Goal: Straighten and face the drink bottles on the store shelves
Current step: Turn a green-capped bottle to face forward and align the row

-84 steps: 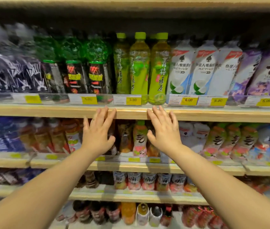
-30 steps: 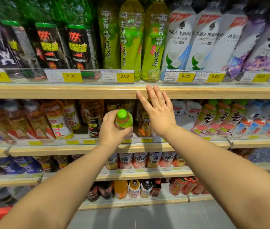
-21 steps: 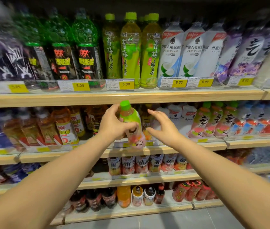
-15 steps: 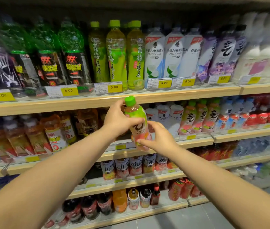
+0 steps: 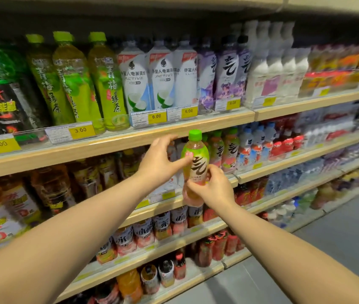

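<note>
A small bottle with a green cap (image 5: 195, 163), its label green and peach with a large black character, is held upright in front of the second shelf (image 5: 284, 162). My left hand (image 5: 160, 164) touches its upper left side with fingertips. Lower down, my right hand (image 5: 214, 186) grips the bottle from the right. Its label faces me. Just behind it to the right, matching green-capped bottles (image 5: 224, 150) stand in a row on that shelf.
The top shelf (image 5: 174, 130) carries tall green tea bottles (image 5: 108, 84), white bottles (image 5: 165, 82) and purple ones (image 5: 229, 71) behind yellow price tags. Lower shelves hold more small bottles. Grey floor (image 5: 338, 249) lies at the lower right.
My left hand pulled the green-capped bottle off the second shelf. My right hand came onto its lower part. The bottle now stands upright and further right, and the view has swung right.
</note>
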`<move>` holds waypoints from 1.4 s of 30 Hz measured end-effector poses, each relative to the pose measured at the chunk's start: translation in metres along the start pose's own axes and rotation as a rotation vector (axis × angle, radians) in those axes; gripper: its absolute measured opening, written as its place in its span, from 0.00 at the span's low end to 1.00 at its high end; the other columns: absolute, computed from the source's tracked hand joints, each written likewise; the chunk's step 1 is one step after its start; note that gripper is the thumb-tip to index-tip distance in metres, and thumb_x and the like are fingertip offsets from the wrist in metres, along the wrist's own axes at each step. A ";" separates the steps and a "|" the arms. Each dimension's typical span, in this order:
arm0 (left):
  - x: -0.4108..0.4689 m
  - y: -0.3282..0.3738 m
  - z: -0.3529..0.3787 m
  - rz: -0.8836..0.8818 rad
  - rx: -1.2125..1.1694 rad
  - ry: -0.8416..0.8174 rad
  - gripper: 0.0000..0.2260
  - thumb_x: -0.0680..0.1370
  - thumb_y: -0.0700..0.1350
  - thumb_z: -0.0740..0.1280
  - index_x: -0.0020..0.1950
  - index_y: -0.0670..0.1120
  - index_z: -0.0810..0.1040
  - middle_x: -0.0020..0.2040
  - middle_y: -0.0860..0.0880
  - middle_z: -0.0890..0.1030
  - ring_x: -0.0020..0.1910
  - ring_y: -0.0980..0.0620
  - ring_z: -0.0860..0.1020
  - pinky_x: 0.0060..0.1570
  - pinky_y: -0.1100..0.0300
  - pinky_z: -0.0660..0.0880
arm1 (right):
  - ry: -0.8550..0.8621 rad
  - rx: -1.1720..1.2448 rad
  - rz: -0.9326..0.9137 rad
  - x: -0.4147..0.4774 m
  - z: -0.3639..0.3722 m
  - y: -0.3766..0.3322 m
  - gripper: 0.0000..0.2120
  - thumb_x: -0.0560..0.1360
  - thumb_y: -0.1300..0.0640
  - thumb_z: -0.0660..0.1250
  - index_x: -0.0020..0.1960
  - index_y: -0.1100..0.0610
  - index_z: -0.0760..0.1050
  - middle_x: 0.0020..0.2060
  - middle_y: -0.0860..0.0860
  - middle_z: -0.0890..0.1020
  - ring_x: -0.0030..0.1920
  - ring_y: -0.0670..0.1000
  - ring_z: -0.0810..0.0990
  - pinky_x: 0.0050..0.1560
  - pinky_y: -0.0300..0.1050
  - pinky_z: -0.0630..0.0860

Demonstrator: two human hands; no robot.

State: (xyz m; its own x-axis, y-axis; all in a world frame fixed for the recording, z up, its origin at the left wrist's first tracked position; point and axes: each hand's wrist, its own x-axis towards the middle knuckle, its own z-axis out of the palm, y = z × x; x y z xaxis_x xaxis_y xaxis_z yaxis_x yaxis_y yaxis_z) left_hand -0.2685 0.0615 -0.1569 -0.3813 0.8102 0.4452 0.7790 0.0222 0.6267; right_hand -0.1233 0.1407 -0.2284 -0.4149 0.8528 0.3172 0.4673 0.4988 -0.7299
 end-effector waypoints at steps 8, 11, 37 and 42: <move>0.037 -0.012 0.043 0.142 0.725 0.105 0.34 0.71 0.53 0.68 0.75 0.48 0.62 0.72 0.45 0.64 0.72 0.43 0.59 0.71 0.40 0.47 | 0.030 0.089 0.032 0.048 -0.048 0.084 0.18 0.65 0.44 0.75 0.50 0.45 0.71 0.41 0.39 0.77 0.40 0.40 0.74 0.37 0.37 0.68; 0.037 -0.022 0.059 0.140 0.795 0.184 0.38 0.69 0.51 0.71 0.75 0.46 0.60 0.71 0.42 0.65 0.71 0.42 0.58 0.71 0.38 0.44 | 0.022 0.099 0.042 0.069 -0.054 0.112 0.19 0.65 0.42 0.74 0.50 0.42 0.71 0.42 0.39 0.78 0.42 0.41 0.75 0.39 0.40 0.70; 0.065 -0.038 0.098 0.034 0.933 0.520 0.41 0.62 0.44 0.76 0.68 0.47 0.55 0.64 0.48 0.56 0.63 0.43 0.58 0.60 0.23 0.45 | -0.100 0.504 0.208 0.175 0.025 0.181 0.34 0.68 0.50 0.76 0.70 0.54 0.66 0.63 0.51 0.75 0.62 0.50 0.75 0.62 0.51 0.74; 0.064 -0.040 0.098 0.033 0.952 0.520 0.40 0.63 0.44 0.75 0.68 0.46 0.55 0.65 0.47 0.55 0.63 0.43 0.58 0.59 0.23 0.45 | -0.078 0.487 0.244 0.174 0.039 0.178 0.36 0.70 0.50 0.74 0.73 0.53 0.61 0.69 0.53 0.71 0.69 0.52 0.69 0.67 0.49 0.68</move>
State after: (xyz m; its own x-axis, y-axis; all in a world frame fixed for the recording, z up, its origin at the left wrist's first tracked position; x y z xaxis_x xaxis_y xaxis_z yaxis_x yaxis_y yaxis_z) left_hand -0.2750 0.1696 -0.2161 -0.3423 0.4763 0.8099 0.7741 0.6316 -0.0442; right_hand -0.1427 0.3719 -0.3269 -0.4054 0.9114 0.0713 0.1496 0.1431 -0.9783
